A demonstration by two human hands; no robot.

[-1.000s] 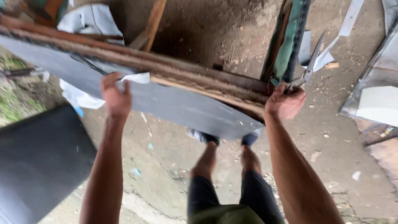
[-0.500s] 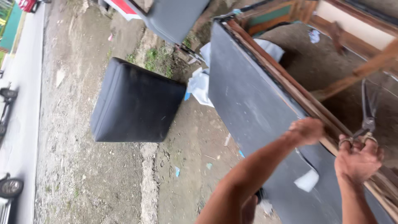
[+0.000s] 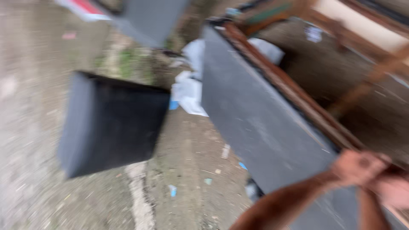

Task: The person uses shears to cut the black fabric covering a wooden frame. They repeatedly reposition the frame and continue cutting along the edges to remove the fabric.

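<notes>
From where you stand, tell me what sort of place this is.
Probably an outdoor work yard or roadside spot, though the picture is blurred. Bare, littered ground with a patch of weeds, a dark cushion lying on it, and both hands at the wooden edge of a grey-covered furniture frame.

Both arms are reaching forward at lower right, left hand [image 3: 357,167] and right hand [image 3: 394,190] curling closed side by side, blurred.

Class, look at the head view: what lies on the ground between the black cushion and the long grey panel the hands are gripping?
Between the black cushion and the grey panel lie crumpled white sheets, then bare dirt ground with small scraps of litter. The picture is blurred.
</notes>
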